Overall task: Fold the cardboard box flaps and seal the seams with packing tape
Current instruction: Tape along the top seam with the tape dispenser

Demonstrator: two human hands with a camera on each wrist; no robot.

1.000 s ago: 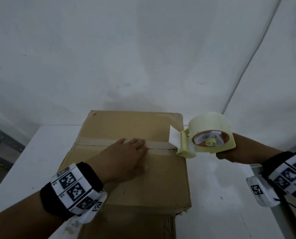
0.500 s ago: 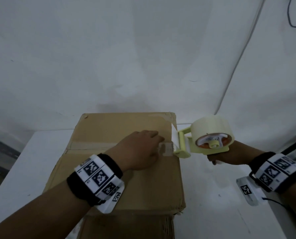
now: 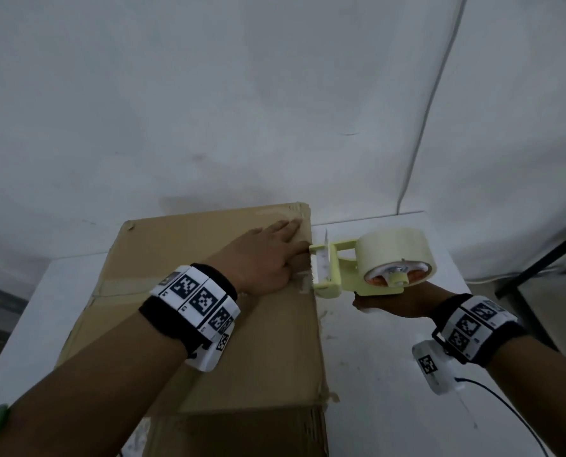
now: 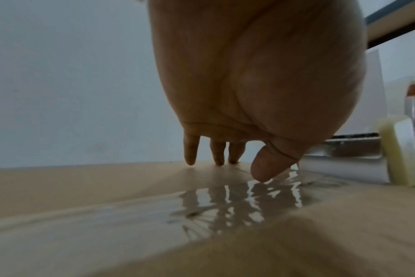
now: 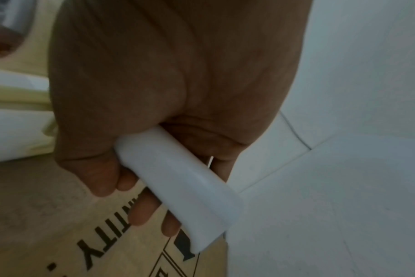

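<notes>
A brown cardboard box [image 3: 248,351] with closed flaps stands on a white table [image 3: 390,374]. Clear tape [image 4: 225,198] runs along its top seam. My left hand [image 3: 268,255] lies flat on the box top near the right edge, fingers straight, fingertips [image 4: 190,159] and thumb touching the cardboard and the tape. My right hand [image 3: 394,303] grips the white handle [image 5: 178,180] of a pale yellow tape dispenser [image 3: 367,262]. The dispenser sits just off the box's right edge with its toothed cutter [image 3: 318,268] against the tape end.
A white wall rises behind the table, with a thin cable [image 3: 423,127] running down it. A dark frame [image 3: 545,258] stands at the right. The box's side shows black printed lettering [image 5: 102,249]. A second cardboard piece [image 3: 235,433] lies below the box's near edge.
My left hand slid right along the taped seam to the box's right edge. The dispenser moved slightly off the edge, and my head view shifted left.
</notes>
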